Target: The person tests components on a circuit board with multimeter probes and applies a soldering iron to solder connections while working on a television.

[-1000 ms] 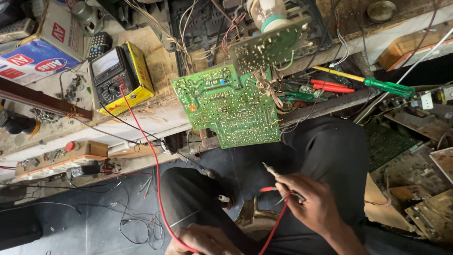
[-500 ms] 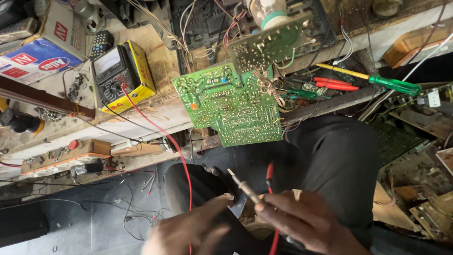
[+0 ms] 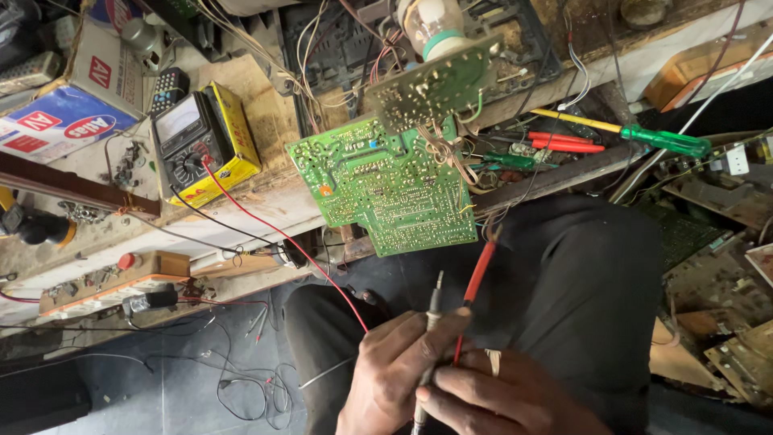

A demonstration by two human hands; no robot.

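Left hand (image 3: 398,370) grips the black multimeter probe (image 3: 429,338); right hand (image 3: 503,399) pinches the red probe (image 3: 475,282), both tips up, just below the green circuit board (image 3: 386,185) overhanging the workbench's (image 3: 266,201) front edge. Yellow multimeter (image 3: 197,141) sits further left.

Left hand (image 3: 394,374) low centre, fingers curled shut; right hand (image 3: 503,399) touching it, fingers pinched.

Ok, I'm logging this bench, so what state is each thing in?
Left hand: gripping the black probe.
Right hand: gripping the red probe.
Black probe: tip up, off the board.
Red probe: tip close to the board's lower edge; contact unclear.
Green circuit board: solder side up, overhanging the bench.
Meter: leads plugged in.
Green screwdriver: lying flat.
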